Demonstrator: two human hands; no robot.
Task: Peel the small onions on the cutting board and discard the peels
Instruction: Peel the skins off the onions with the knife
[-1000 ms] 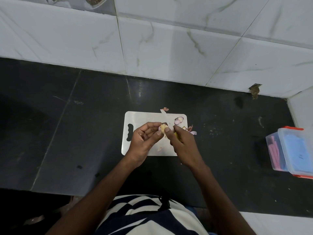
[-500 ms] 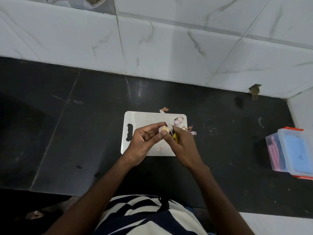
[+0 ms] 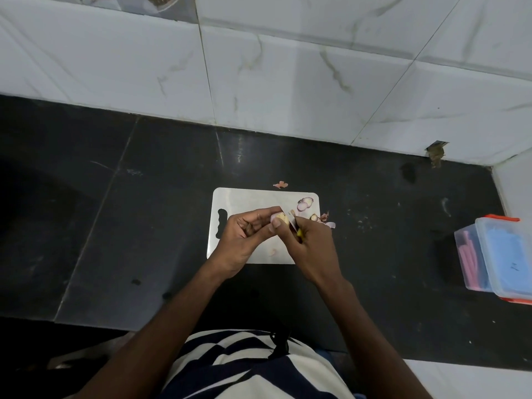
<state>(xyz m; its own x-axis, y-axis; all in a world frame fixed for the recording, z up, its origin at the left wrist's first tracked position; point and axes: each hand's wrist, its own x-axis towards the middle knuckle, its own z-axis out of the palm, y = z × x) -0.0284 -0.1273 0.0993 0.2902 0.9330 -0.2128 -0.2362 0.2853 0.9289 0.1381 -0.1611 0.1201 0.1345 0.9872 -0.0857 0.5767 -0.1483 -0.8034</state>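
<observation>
The fingers (image 3: 275,223) of the left hand (image 3: 244,240) pinch a small, pale, partly peeled onion (image 3: 280,218) just above the white plastic cutting board (image 3: 244,200), thumb on the near side and fingertips curled over the top. The right hand (image 3: 312,249) is clamped round a small knife with a yellow handle (image 3: 299,233), its short blade (image 3: 292,220) lying against the onion's right flank. The bulb looks light and firm, probably slick where the skin is off, so a hold at its two ends, leaving the flank bare for the blade, seems safest; the papery skin should tear off in thin, brittle flakes. Two more small purple-skinned onions (image 3: 305,203) sit at the board's far right corner, and another piece (image 3: 313,217) lies at its right edge. Loose pink peels (image 3: 328,220) lie just off that edge, one scrap (image 3: 280,184) beyond the far edge, another (image 3: 273,251) on the board near the wrists, none yet discarded. The board rests on a dark polished stone bench (image 3: 144,197) backed by white marbled wall tiles (image 3: 288,67), with a clear plastic lidded box with orange clips (image 3: 501,254) well off to the right.
</observation>
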